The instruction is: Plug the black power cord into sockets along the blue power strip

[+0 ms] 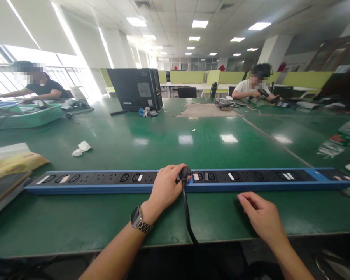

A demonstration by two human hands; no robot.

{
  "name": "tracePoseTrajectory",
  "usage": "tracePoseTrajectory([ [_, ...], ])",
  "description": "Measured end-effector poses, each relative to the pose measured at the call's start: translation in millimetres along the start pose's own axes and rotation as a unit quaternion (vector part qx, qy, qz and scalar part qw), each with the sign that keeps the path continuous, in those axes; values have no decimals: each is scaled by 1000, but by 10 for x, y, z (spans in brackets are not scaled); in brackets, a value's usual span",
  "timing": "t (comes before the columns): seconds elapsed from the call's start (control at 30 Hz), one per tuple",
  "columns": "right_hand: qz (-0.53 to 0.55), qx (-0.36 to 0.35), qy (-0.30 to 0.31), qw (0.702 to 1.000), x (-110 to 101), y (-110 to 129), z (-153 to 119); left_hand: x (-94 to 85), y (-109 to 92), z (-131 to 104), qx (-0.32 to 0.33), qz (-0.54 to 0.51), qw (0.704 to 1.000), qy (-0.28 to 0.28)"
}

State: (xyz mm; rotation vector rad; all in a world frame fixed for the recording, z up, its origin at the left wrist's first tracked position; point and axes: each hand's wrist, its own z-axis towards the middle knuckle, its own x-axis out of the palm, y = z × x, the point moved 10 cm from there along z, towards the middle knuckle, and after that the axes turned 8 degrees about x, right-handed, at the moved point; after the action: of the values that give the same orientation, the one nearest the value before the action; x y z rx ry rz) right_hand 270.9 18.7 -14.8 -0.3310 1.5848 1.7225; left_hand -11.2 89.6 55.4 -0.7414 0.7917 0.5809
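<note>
- Plug [186,171], frame centre, is pinched by the left hand [167,183] at the power strip [105,189], which is laid lengthwise left to right.
- Right hand [264,216], lower right, is held farther off, half-open.

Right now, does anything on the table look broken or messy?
Yes. Toward the far side, the green table has a jagged pale patch, as if its covering tore away. Crumpled white scraps lie nearer, at left.
</note>
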Motion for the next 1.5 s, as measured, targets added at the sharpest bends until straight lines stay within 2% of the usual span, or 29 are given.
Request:
tracePoseTrajectory([
  [0.17,-9,11,9,1000,14,7,-4,-36,74,-11,6,-26,1000,7],
  [0.5,-28,15,14,999,40,-33,0,10,58,-22,-12,-73,997,7],
  [0.87,-37,14,10,999,30,-39,-8,62,-26,-7,-6,11,1000,29],
  [0.97,-26,23,19,999,31,-57,12,56,4,-29,-7,3,1000,14],
  [1.07,44,62,29,997,41,-54,8,-79,1,-55,-19,-87,994,-65],
  [1.13,123,96,39,987,77,21,-54,-157,-135,-88,-1,-138,984,-117],
  [1.17,160,105,49,980,112,100,-104,-152,-263,-103,21,-146,981,-122],
  [1.23,202,89,88,971,210,351,-220,-32,-605,-127,83,-133,984,-89],
  [1.33,127,40,117,984,280,664,-329,220,-997,-156,146,-112,983,-29],
  [1.4,48,30,101,993,232,695,-272,329,-1065,-136,157,-109,982,0],
  [1.5,-10,50,65,997,60,571,14,343,-880,-50,135,-54,989,18],
])
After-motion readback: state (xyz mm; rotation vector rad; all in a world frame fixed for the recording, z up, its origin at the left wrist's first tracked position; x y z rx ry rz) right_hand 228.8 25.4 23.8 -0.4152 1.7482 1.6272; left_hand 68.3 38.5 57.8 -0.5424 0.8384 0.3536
